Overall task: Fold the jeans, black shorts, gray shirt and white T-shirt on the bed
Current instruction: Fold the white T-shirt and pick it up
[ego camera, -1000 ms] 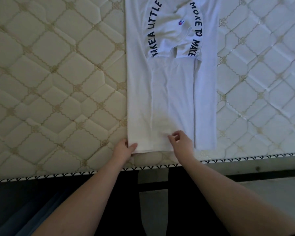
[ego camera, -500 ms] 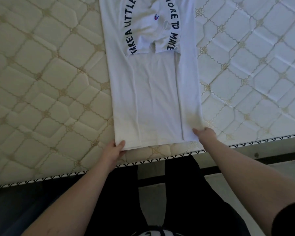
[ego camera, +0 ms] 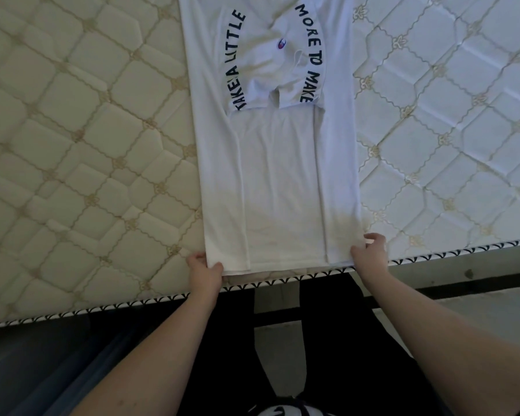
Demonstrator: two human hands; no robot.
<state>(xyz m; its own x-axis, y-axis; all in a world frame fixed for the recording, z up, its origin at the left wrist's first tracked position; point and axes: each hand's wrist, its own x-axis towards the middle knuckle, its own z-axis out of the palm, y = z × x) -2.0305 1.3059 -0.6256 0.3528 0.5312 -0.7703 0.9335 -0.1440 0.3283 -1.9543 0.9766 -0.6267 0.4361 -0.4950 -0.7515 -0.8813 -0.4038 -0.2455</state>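
The white T-shirt (ego camera: 279, 175) lies flat on the mattress as a long narrow strip, both sides folded in, dark curved lettering showing at its far end. Its hem sits at the near bed edge. My left hand (ego camera: 204, 273) pinches the hem's left corner, thumb on top. At the hem's right corner my right hand (ego camera: 370, 253) grips the cloth with curled fingers. The jeans, black shorts and gray shirt are outside the view.
The quilted cream mattress (ego camera: 87, 145) stretches left and right of the shirt. Its piped front edge (ego camera: 132, 303) runs just below my hands. Below it are the dark bed frame, the floor and my legs.
My right hand has slid from the middle of the hem to its right corner and taken hold there. My left hand stays on the left corner.
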